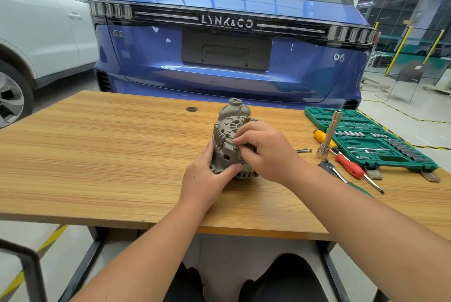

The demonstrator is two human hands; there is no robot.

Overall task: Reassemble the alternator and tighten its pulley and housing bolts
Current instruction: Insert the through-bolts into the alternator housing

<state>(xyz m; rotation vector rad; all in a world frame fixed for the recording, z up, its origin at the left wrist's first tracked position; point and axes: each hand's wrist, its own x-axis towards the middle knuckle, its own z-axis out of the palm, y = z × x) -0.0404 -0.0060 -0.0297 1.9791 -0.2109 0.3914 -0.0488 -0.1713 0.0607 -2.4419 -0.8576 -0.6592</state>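
On table (97, 155), alternator (228, 140) gripped by left hand (207, 179), right hand (263, 150) fingertips pinching its rim

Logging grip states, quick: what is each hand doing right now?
Left hand: grips the alternator at its near side.
Right hand: fingertips pinch something small at the housing; what it is cannot be told.

Grey alternator (228, 138) on striped tan table (97, 155); green socket case (371, 138); seemingly red-handled screwdriver (349, 165).
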